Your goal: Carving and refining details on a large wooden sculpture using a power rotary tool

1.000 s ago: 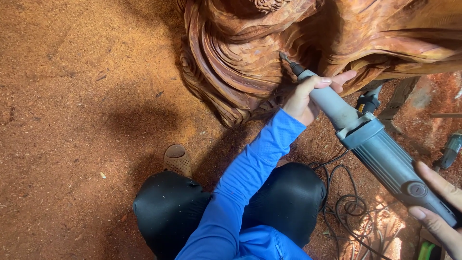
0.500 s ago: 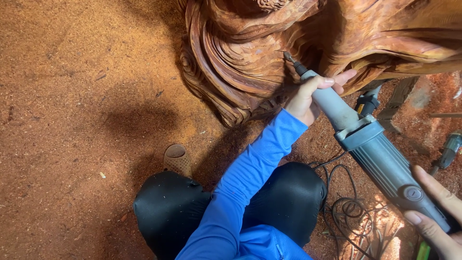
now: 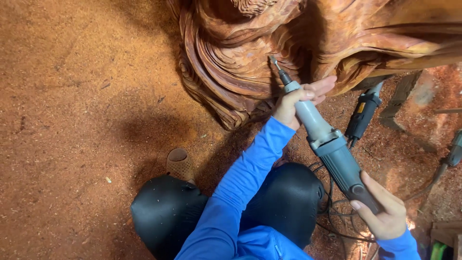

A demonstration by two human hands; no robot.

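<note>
A large reddish-brown wood carving with deep flowing grooves fills the top of the view. I hold a long grey die grinder aimed up at it. My left hand wraps the slim front neck of the tool, fingers partly extended toward the wood. My right hand grips the rear of the body at the lower right. The small burr tip sits against a groove in the carving. Blue sleeves cover both arms.
Red sawdust covers the ground. A second black power tool lies under the carving's right side, with black cords coiled by my knee. My dark trousers and a brown shoe sit at the bottom. Another tool lies at the right edge.
The grinder has shifted slightly and my right hand has come further into view at its rear. The burr stays at the same groove of the carving.
</note>
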